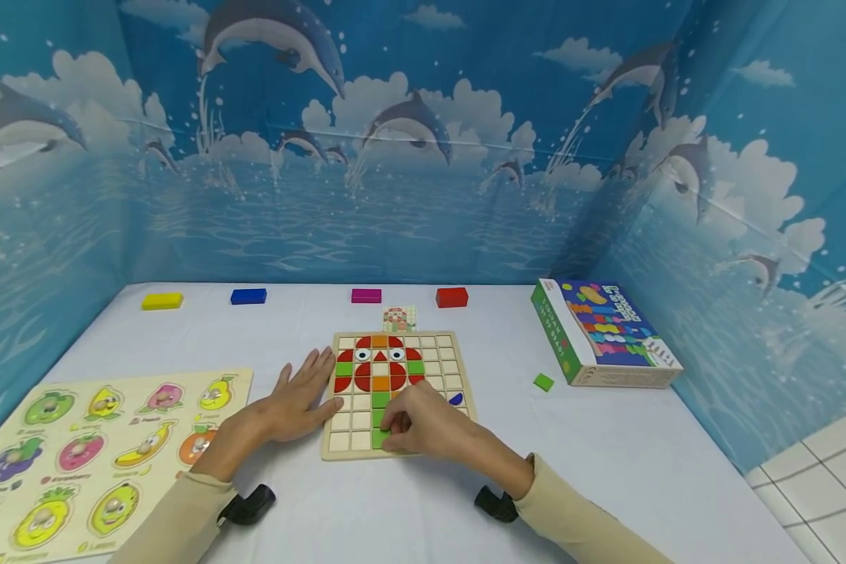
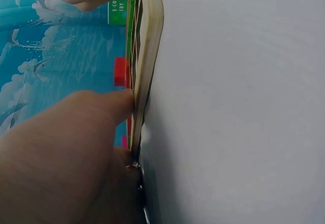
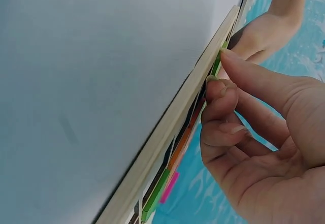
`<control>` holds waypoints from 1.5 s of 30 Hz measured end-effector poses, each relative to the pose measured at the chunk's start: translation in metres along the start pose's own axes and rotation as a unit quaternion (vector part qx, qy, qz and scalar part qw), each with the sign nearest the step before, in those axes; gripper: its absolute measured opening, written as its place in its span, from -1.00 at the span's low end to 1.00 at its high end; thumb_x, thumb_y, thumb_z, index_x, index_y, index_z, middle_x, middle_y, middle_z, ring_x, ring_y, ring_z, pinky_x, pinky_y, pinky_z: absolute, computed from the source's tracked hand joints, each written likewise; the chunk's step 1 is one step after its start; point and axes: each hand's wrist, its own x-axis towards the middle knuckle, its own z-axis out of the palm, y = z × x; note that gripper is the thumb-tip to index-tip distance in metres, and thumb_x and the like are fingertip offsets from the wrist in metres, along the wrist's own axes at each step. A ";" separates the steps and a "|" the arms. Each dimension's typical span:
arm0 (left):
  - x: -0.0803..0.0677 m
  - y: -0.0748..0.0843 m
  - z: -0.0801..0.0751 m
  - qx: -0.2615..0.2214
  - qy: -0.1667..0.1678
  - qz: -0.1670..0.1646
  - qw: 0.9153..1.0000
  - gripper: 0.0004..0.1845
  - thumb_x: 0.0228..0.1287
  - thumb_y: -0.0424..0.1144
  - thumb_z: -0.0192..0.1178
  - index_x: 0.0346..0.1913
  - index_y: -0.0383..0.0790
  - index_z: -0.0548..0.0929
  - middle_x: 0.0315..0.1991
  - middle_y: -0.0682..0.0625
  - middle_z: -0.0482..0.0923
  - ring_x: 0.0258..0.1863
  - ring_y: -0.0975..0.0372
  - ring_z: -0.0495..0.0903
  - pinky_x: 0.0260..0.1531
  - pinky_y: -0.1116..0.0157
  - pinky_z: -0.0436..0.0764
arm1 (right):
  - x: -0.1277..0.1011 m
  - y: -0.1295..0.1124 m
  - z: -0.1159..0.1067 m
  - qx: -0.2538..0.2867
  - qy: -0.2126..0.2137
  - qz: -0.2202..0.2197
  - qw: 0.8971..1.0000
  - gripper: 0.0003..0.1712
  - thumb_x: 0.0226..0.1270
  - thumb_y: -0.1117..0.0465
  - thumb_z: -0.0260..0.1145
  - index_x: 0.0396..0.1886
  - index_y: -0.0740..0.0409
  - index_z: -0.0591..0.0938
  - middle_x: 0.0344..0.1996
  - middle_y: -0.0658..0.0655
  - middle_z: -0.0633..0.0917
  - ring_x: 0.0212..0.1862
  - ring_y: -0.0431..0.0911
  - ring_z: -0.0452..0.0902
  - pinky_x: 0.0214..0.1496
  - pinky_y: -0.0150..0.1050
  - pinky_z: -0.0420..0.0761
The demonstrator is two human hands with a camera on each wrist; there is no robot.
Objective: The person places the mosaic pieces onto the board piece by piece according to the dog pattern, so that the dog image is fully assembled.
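A wooden grid board lies on the table with an owl-like pattern of red, orange, white and green tiles in its upper left cells. My left hand rests at the board's left side, fingers straight, thumb on its rim. Over the lower middle cells, my right hand pinches a green square tile between thumb and curled index finger. In the right wrist view the green tile shows between those fingertips, low at the board's edge. A blue curved piece sits on the board's right side.
A small pattern card lies behind the board. Yellow, blue, magenta and red blocks line the back edge. On the right are a game box and a loose green tile; a fruit puzzle board is left.
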 end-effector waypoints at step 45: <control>0.005 -0.011 0.006 0.020 -0.002 -0.009 1.000 0.03 0.60 0.28 0.09 0.77 -0.26 -0.11 0.79 -0.22 -0.23 0.76 -0.16 -0.35 0.61 -0.34 -0.43 | -0.114 0.130 -0.119 -0.055 0.149 0.280 0.947 -0.78 0.39 0.33 0.53 -0.13 0.39 0.68 -0.44 0.11 0.63 -0.39 -0.09 0.49 -0.38 -0.28 0.50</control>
